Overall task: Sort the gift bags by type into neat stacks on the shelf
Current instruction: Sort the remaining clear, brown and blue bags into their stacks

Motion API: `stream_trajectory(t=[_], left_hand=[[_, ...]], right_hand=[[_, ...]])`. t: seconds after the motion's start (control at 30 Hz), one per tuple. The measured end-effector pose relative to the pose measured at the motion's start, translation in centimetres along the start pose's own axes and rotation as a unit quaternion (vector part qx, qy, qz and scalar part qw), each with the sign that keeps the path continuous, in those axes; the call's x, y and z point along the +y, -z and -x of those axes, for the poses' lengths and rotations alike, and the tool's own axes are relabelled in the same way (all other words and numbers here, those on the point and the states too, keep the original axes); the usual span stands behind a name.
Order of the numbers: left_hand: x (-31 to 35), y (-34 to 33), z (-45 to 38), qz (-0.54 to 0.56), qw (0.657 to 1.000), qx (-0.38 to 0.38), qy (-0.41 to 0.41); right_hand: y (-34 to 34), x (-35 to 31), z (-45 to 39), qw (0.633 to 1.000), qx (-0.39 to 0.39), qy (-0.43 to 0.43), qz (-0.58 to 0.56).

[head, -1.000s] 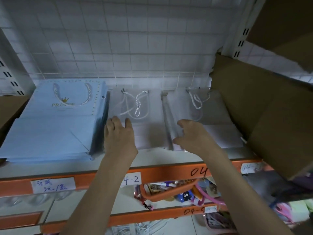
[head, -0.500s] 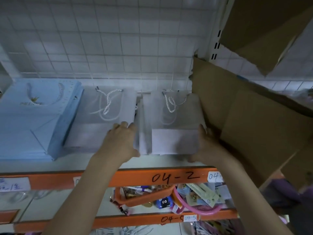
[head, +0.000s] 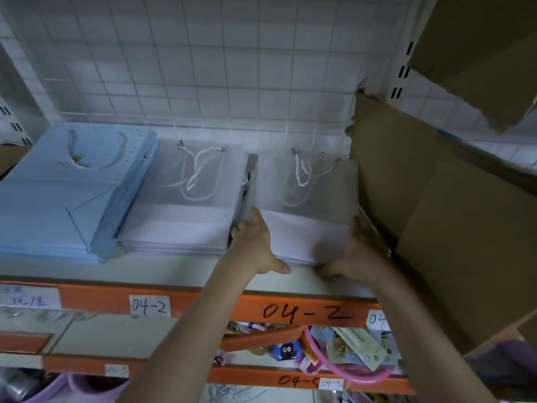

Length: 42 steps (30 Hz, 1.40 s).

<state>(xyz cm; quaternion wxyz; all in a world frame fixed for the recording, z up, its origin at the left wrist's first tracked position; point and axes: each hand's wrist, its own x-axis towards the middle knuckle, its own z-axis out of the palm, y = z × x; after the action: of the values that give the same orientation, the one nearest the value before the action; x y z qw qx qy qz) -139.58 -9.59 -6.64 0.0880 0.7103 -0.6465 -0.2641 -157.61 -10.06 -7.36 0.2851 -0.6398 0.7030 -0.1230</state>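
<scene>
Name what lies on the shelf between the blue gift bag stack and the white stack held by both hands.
In the head view, another stack of white translucent gift bags lies between the blue stack and the held stack.

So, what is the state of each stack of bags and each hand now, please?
blue bag stack: flat, untouched, far left.
middle white bag stack: flat, untouched.
right white bag stack: flat, held at both sides.
left hand: gripping its left edge.
right hand: gripping its right edge.

Head view looks forward, slightly down, seemingly close; faces the shelf [head: 174,274].
</scene>
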Motion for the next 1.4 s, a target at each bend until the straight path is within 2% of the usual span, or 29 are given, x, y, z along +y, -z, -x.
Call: stream_trajectory(t=[0.3, 0.57, 0.67, 0.87, 0.97, 1.07, 1.17, 1.4], left_hand=[[-0.6, -0.2, -0.4, 0.068, 0.994, 0.07, 0.042], [-0.4, -0.2, 0.5, 0.041, 0.992, 0.113, 0.032], [-0.1, -0.1, 0.9, 0.034, 0.992, 0.115, 0.036], [-0.1, 0.2, 2.0, -0.061, 0.988, 0.135, 0.033], [-0.1, 0.0, 2.3, -0.069, 0.989, 0.131, 0.022], [-0.5, 0.2, 2.3, -0.04, 0.993, 0.108, 0.015], [-0.6, 0.5, 2.2, -0.036, 0.995, 0.089, 0.027], [-1.3, 0.5, 1.7, 0.004, 0.992, 0.128, 0.011]], right_hand=[[0.2, 0.0, -0.3, 0.999, 0.025, 0.017, -0.044], [0.2, 0.4, -0.6, 0.999, 0.009, 0.009, -0.035], [0.1, 0.5, -0.6, 0.998, 0.007, -0.001, -0.065], [1.6, 0.2, 0.9, 0.998, 0.007, 0.001, -0.07], [1.6, 0.3, 1.2, 0.996, 0.01, -0.006, -0.084], [1.3, 0.0, 1.0, 0.999, 0.019, -0.005, -0.039], [0.9, -0.1, 0.6, 1.0, -0.015, -0.001, 0.012], [1.1, -0.4, 1.7, 0.999, 0.005, -0.029, 0.016]])
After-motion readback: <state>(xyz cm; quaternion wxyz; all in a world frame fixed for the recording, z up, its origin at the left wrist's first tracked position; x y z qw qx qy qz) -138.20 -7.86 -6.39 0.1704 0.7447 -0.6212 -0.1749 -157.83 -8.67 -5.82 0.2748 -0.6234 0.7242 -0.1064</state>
